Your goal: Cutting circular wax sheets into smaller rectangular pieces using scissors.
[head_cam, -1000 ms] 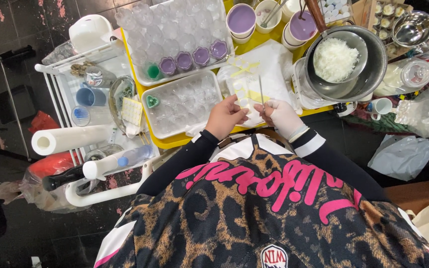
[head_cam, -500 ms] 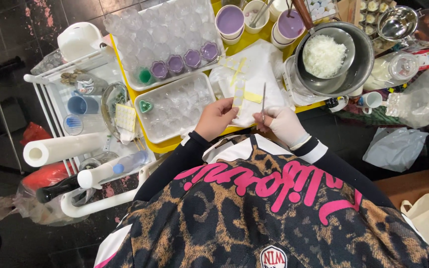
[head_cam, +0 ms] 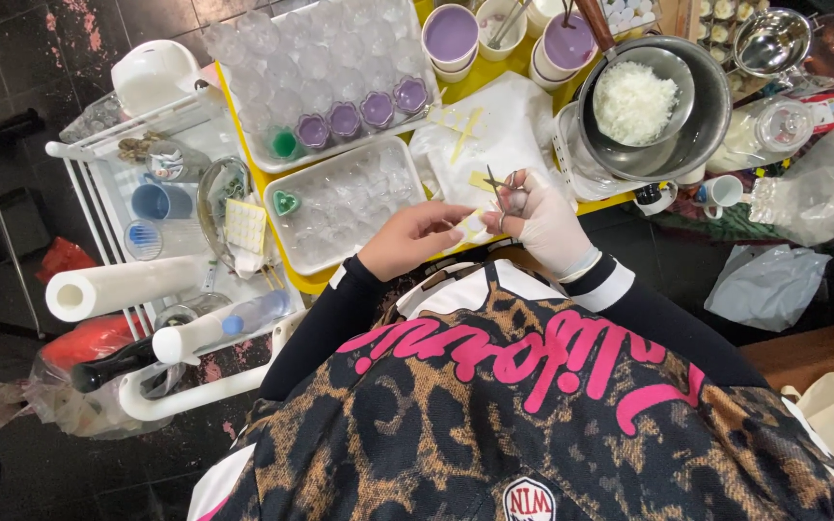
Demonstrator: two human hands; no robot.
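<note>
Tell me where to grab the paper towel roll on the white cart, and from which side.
Grip the paper towel roll around its middle, coming from above. It lies on its side on the white cart, so the round body faces up with nothing on top. The bottle lies close beside it, which probably leaves less room from that side.

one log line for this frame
left hand: pinches pale strip | right hand: gloved, holds small scissors at strip | ahead: clear mould tray

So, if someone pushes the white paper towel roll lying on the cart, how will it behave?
The paper towel roll lies on its side on the white cart, so it would probably roll. It looks light and soft, likely denting when squeezed.
</note>
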